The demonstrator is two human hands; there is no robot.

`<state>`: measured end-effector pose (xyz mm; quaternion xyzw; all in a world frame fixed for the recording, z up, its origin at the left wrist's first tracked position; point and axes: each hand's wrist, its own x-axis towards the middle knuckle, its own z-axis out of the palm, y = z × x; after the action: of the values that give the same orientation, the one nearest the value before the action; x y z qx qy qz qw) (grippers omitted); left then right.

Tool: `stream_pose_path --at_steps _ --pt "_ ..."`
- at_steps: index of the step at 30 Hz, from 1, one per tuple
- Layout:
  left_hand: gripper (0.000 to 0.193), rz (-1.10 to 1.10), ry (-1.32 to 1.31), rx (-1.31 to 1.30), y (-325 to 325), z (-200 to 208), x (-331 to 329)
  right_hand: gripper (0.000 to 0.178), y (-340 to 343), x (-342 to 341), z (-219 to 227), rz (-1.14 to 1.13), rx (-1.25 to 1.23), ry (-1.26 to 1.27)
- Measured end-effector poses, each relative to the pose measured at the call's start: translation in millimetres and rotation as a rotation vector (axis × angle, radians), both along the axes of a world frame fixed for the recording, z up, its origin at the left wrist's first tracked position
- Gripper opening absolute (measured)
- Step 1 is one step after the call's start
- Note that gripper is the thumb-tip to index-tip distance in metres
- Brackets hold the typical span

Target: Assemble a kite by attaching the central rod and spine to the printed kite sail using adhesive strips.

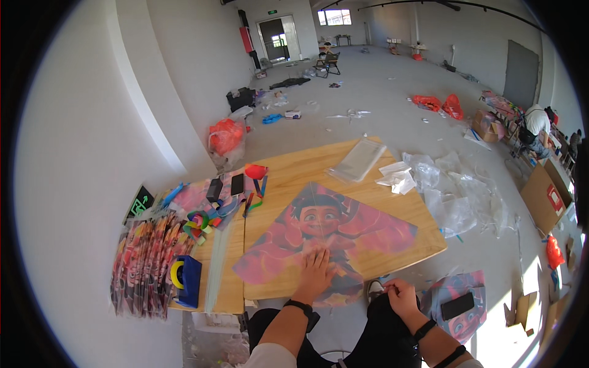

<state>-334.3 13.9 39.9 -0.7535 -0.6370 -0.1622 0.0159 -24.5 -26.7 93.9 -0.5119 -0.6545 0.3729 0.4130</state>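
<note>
Bare forearms [282, 326] are nearest. Past them, on the worktop [279, 178], the kite-shaped sheet [328, 230] lies flat, longest side to side. The left hand [316, 270] is on it, fingers a bit spread. The right hand [402, 299], off it, is curled; I can't tell if it pinches anything.

Your counter [282, 178] is pale wood with a seam across it, and you've got a kite-shaped printed sheet [325, 230] spread flat on it, plus clear plastic sleeves [358, 160] near the far edge. Over on your left there's a blue tape dispenser [191, 282], some thin pale rods [216, 270] and bagged prints [141, 264].
</note>
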Motion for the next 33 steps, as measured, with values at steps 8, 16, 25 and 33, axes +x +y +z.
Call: stream_pose_path --at_steps 8,16,25,33 --pt "0.068 -0.02 -0.004 0.024 -3 5 -1 0.014 0 8 4 -0.025 0.022 -0.015" --pt "0.046 -0.013 -0.376 0.253 -13 7 -27 0.014 10 3 -12 -0.051 -0.017 0.011" --pt "0.024 0.118 -0.741 -0.131 -103 120 -29 0.021 21 14 -37 -0.023 0.07 0.105" --pt "0.024 0.264 -0.778 -0.068 -229 134 -132 0.015 -26 -4 150 0.288 -0.115 0.705"
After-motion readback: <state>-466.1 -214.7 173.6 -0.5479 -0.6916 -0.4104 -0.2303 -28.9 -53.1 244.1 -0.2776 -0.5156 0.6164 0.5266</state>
